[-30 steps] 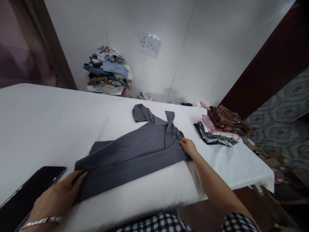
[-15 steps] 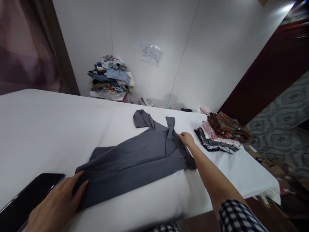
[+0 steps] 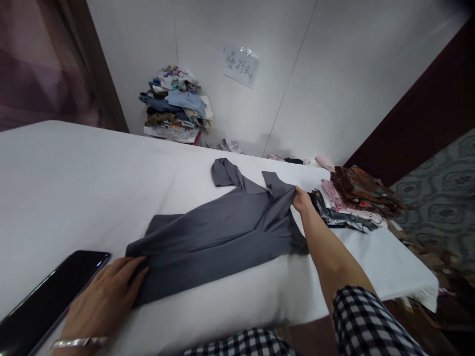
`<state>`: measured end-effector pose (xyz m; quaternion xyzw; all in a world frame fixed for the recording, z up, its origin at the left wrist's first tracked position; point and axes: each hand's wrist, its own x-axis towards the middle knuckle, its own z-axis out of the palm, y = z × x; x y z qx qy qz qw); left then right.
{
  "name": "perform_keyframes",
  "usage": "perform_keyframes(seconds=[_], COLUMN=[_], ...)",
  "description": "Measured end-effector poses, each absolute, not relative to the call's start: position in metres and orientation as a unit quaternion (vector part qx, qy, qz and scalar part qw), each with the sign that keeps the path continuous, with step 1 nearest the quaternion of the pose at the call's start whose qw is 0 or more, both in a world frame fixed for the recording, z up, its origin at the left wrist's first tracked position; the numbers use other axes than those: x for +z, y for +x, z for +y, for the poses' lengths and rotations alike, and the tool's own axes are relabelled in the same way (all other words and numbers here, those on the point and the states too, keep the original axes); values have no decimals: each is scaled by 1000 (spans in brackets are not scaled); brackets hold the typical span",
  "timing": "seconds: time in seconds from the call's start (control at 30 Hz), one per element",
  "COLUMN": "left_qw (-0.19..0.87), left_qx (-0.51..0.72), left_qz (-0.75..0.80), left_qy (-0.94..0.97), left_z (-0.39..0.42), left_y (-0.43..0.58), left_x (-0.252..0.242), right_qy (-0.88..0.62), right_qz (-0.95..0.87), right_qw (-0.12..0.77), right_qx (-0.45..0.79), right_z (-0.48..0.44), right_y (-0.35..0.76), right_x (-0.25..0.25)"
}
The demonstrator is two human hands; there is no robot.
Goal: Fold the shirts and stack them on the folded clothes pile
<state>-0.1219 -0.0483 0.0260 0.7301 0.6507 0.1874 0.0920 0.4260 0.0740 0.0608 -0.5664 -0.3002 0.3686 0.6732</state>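
A dark grey short-sleeved shirt (image 3: 222, 222) lies on the white table, part of its body folded over lengthwise. Its lower end is at the left, under my left hand (image 3: 106, 296), whose fingers and thumb are closed on the cloth at the edge. My right hand (image 3: 301, 199) pinches the upper part near the shoulder and holds it raised off the table in a taut point. One sleeve lies bent at the far side. Just left of my left hand rests a black phone (image 3: 48, 296).
On the white table (image 3: 92, 183), folded garments (image 3: 356, 198) are stacked at the right, close beyond my right hand. Against the wall behind stands a tall pile of clothes (image 3: 176, 106). A handwritten paper (image 3: 241, 66) hangs on the wall. Boxes lie low at the right.
My right hand has pulled the pinched cloth up and to the right, stretching the shoulder area. The left hand keeps its place at the lower edge. The whole view has shifted slightly.
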Motion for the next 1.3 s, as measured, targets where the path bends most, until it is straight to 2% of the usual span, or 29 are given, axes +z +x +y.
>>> perform_keyframes(seconds=[0.17,0.23,0.3,0.37,0.5,0.57,0.63,0.73,0.8,0.93,1.03,1.17,1.3], left_qw=[84,79,73,69,20,-6,4,71,123,190,173,131,163], left_qx=[134,133,140,153,197,223,250,282,288,297,298,219,158], left_qz=[647,643,639,639,622,606,590,567,572,593,588,617,687], left_qy=[746,750,753,750,758,764,768,771,758,724,732,744,690], left_z=[-48,-49,-51,-53,-56,-57,-57,-56,-55,-60,-70,-86,-85], left_y=[-121,-121,-122,-123,-124,-123,-118,-103,-90,-71,-67,-67,-71], left_x=[29,30,29,28,30,33,38,47,54,65,67,59,55], right_qy=[-495,-445,-412,-414,-362,-351,-375,-442,-492,-562,-586,-596,-607], right_qz=[-271,-320,-427,-572,-868,-904,-901,-853,-814,-778,-771,-770,-765], right_qw=[730,734,695,601,195,113,136,254,299,277,248,224,213], right_qx=[385,402,406,373,279,215,172,116,77,35,20,20,37], right_z=[67,65,55,32,-35,-60,-73,-74,-71,-68,-68,-62,-53], right_y=[424,404,369,324,245,232,240,274,301,342,356,359,357], right_x=[90,108,123,129,110,93,80,70,64,46,31,19,15])
